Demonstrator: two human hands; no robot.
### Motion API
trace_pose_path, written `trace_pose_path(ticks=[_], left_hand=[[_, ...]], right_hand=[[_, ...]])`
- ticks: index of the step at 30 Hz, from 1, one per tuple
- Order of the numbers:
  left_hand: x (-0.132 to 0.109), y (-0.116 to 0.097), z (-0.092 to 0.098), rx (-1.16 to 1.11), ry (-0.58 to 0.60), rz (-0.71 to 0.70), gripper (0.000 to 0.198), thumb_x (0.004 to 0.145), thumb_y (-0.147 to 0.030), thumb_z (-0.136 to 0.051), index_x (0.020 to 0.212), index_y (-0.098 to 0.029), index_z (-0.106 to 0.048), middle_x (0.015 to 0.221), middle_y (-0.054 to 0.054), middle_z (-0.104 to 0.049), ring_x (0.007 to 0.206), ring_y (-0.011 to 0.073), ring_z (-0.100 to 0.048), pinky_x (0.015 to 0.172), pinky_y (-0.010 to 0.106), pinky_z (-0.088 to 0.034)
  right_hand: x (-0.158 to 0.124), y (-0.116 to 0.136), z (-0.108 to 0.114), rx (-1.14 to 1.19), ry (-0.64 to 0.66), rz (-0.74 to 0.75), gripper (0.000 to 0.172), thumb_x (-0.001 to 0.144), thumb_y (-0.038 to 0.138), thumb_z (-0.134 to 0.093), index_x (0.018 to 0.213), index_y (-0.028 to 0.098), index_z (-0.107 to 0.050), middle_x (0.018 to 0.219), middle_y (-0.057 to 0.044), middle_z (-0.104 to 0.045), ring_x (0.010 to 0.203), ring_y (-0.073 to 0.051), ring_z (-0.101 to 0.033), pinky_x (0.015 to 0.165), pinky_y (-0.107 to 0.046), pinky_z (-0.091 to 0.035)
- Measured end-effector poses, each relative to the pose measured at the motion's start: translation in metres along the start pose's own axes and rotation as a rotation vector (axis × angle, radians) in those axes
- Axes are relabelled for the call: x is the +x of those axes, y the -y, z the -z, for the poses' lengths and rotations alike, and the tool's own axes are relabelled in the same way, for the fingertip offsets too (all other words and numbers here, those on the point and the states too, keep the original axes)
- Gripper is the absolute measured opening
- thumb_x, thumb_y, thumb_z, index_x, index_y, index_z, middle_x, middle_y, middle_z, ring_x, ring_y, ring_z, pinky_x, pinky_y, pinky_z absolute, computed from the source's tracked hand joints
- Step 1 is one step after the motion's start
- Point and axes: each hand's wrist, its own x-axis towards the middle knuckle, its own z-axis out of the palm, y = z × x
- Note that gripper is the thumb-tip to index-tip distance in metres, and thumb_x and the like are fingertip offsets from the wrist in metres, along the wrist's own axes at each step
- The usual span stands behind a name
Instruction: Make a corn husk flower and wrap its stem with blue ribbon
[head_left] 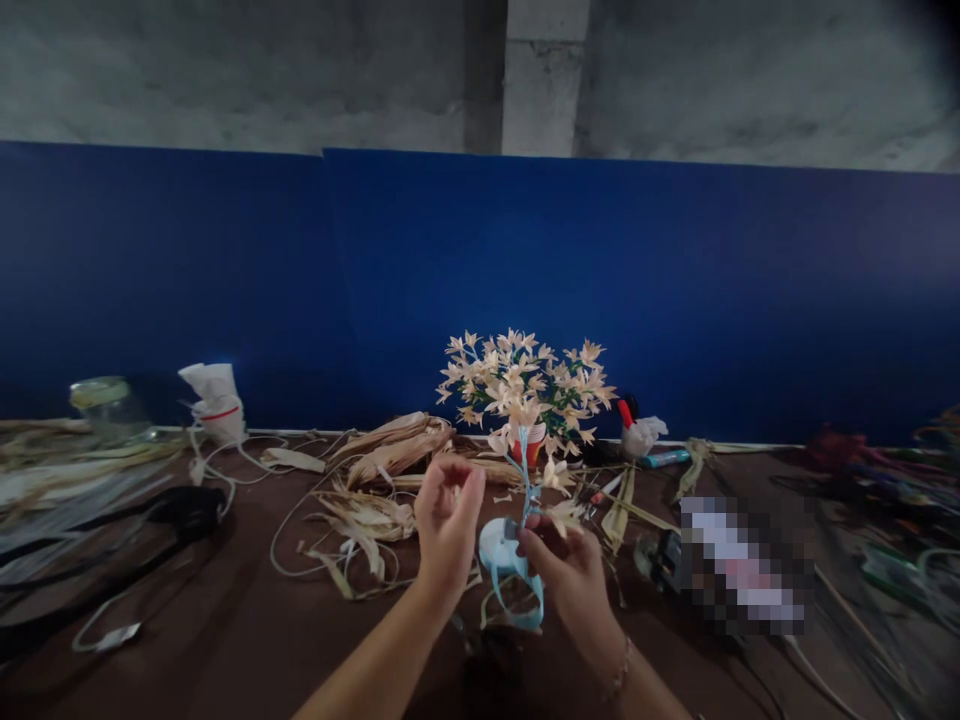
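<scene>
My right hand (566,560) is closed, pinching the lower end of a stem wrapped in light-blue tape (525,490). Pale flowers top this stem, some hanging at its side above my fingers. A roll of light-blue tape (495,545) is beside my right fingertips, with a loose loop of tape curving below it. To the left of the stem, my left hand (448,515) is raised with its fingers curled in near the thumb. Whatever its fingertips may hold is hidden. Behind both hands stands a bunch of similar cream flowers (517,380) in a red and white container (534,445).
Dried husks (401,450) and scraps lie behind my left hand, with a white cable running around them. A glass jar (112,405) and a white-wrapped cup (217,405) stand at the back left. Black straps (180,510) lie left. A blurred-out object (742,565) sits right.
</scene>
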Motion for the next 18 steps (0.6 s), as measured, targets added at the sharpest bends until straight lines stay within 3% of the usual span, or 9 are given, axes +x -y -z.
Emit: trace_pose_path(ticks=[2, 4, 7, 11, 18], left_hand=[[0.001, -0.001, -0.003, -0.164, 0.016, 0.186, 0.011, 0.066, -0.027, -0.061, 0.072, -0.019, -0.057, 0.067, -0.002, -0.054, 0.060, 0.0088, -0.048, 0.059, 0.019, -0.038], [0.002, 0.000, -0.005, -0.298, 0.109, 0.363, 0.014, 0.064, -0.028, -0.063, 0.070, -0.016, -0.057, 0.068, -0.002, -0.057, 0.057, 0.0070, -0.048, 0.056, 0.018, -0.039], [0.004, 0.002, -0.006, -0.434, 0.141, 0.543, 0.014, 0.063, -0.025, -0.065, 0.065, -0.014, -0.056, 0.060, -0.003, -0.056, 0.049, 0.0043, -0.046, 0.051, 0.016, -0.040], [0.008, 0.002, -0.003, -0.533, 0.129, 0.627, 0.013, 0.060, -0.019, -0.067, 0.068, -0.014, -0.058, 0.057, -0.003, -0.055, 0.045, 0.0026, -0.046, 0.044, 0.013, -0.039], [0.010, 0.000, 0.003, -0.581, 0.229, 0.742, 0.017, 0.062, -0.018, -0.065, 0.077, -0.014, -0.059, 0.056, -0.002, -0.054, 0.044, 0.0035, -0.047, 0.044, 0.014, -0.044]], right_hand=[[0.001, 0.005, -0.002, 0.060, 0.030, -0.084, 0.020, 0.058, 0.031, -0.070, 0.064, 0.016, -0.058, 0.051, 0.002, -0.053, 0.046, -0.010, -0.047, 0.041, -0.020, -0.036], [0.001, 0.006, -0.003, 0.098, 0.067, -0.118, 0.021, 0.055, 0.030, -0.072, 0.061, 0.015, -0.057, 0.050, 0.002, -0.053, 0.045, -0.009, -0.047, 0.039, -0.018, -0.035], [0.000, 0.003, -0.005, 0.131, 0.120, -0.150, 0.021, 0.054, 0.028, -0.072, 0.060, 0.015, -0.057, 0.051, 0.003, -0.054, 0.044, -0.007, -0.046, 0.039, -0.017, -0.035], [-0.004, -0.003, -0.007, 0.128, 0.161, -0.189, 0.022, 0.055, 0.029, -0.072, 0.061, 0.015, -0.056, 0.048, 0.003, -0.053, 0.040, -0.006, -0.044, 0.037, -0.017, -0.035], [-0.005, -0.006, -0.008, 0.146, 0.165, -0.242, 0.024, 0.055, 0.030, -0.072, 0.062, 0.015, -0.054, 0.048, 0.004, -0.052, 0.038, -0.005, -0.041, 0.036, -0.017, -0.035]])
